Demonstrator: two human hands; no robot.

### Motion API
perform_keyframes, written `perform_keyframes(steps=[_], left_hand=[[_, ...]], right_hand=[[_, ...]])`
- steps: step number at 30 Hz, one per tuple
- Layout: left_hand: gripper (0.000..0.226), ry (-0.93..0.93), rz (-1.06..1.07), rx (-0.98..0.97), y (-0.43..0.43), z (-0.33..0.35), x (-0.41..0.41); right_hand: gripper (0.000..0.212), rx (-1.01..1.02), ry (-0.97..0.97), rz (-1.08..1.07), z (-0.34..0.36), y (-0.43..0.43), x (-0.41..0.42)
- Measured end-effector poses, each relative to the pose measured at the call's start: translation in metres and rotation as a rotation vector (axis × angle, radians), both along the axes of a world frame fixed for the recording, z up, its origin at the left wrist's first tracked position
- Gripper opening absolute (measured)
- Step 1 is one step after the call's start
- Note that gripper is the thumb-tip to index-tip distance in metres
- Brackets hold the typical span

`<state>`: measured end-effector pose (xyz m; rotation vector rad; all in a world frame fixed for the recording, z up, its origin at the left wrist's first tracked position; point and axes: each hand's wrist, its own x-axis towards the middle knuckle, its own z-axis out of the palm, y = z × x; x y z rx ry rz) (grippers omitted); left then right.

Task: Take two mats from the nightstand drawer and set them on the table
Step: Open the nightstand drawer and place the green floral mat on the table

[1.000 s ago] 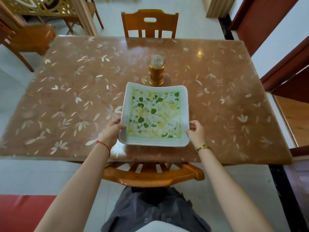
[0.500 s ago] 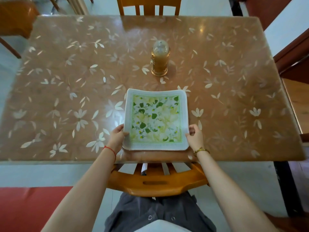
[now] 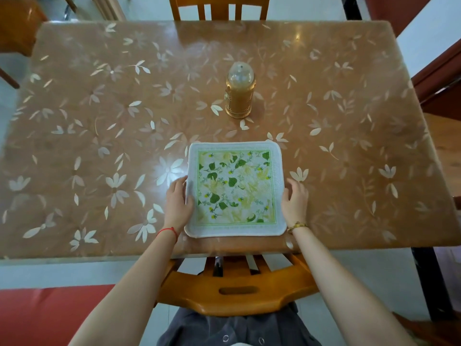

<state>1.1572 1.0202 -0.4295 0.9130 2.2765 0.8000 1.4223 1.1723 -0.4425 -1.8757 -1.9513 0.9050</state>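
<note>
Wide brown worktop (image 3: pixel 324 158) in front of me, under a glossy cover printed all over with pale flowers and leaves, light glaring off it just left of centre. A golden lantern-shaped jar (image 3: pixel 240 93) with a clear domed top stands upright in the middle. One wooden chair (image 3: pixel 219 7) sits at the far side, another chair (image 3: pixel 237 290) is tucked in at the near edge right below me, pale floor (image 3: pixel 37 270) beneath, a red surface (image 3: pixel 50 313) low on my left. The mat (image 3: pixel 235 188), white-bordered with a green leaf print, lies flat on the worktop close to the near edge, well short of the jar; whether a second one sits under it I cannot tell. Both forearms reach forward over the near chair. My left grip (image 3: pixel 178 203) is loose, fingers pointing ahead along the mat's left edge, thumb resting on its border. My right grip (image 3: pixel 295 203) is relaxed and unclenched, fingers gently curved, right at the mat's right edge and holding nothing.
</note>
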Motion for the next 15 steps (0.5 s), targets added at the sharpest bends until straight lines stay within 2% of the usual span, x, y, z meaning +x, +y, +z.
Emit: perform_keyframes(steps=[7, 11, 15], left_hand=[[0.059, 0.161, -0.326, -0.039, 0.079, -0.005, -0.013], [0.062, 0.201, -0.447, -0.161, 0.104, -0.020, -0.016], [0.061, 0.287, -0.495, -0.239, 0.108, -0.032, -0.021]], right_hand=[[0.051, 0.035, -0.141, 0.497, -0.004, 0.048, -0.071], [0.054, 0.001, -0.255, 0.651, -0.015, 0.063, -0.106], [0.054, -0.030, -0.290, 0.732, -0.028, 0.067, -0.122]])
